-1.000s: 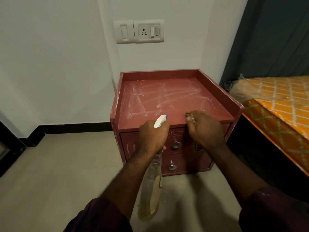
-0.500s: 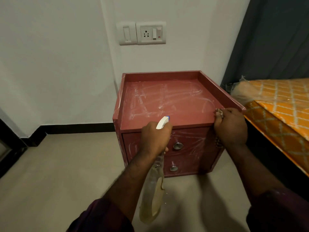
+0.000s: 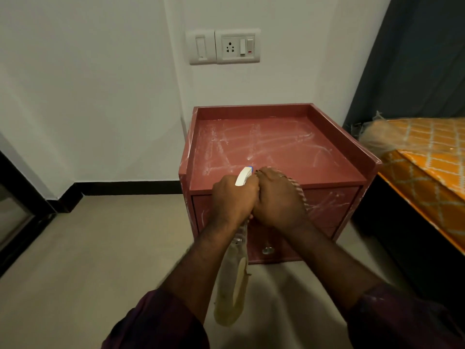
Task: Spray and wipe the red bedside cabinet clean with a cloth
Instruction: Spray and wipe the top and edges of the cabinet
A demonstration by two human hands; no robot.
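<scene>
The red cabinet [image 3: 271,147] stands on the pale floor [image 3: 88,248] against a white wall [image 3: 88,84], in the corner beside a bed [image 3: 427,157] with an orange patterned cover. Its top is a shallow tray with raised edges at the back and both sides, and the flat surface is covered with whitish streaks and smears running in crossing lines. The same streaks mark the left edge and the drawer fronts. One round metal knob [image 3: 266,250] shows on the lower drawer.

Both hands meet at the front edge of the top and touch each other. The left hand [image 3: 234,197] has its fingers curled round the neck of a spray bottle [image 3: 231,283], whose white nozzle points over the top while its clear body, holding yellowish liquid, hangs down in front of the drawers. The right hand [image 3: 278,200] is closed round a striped cloth [image 3: 300,195], which shows along the hand's outer side against the upper drawer front.

A white switch and socket plate [image 3: 224,46] sits on the wall above the cabinet. Black skirting [image 3: 125,188] runs along the wall's foot, and a dark curtain [image 3: 415,59] hangs behind the bed.
</scene>
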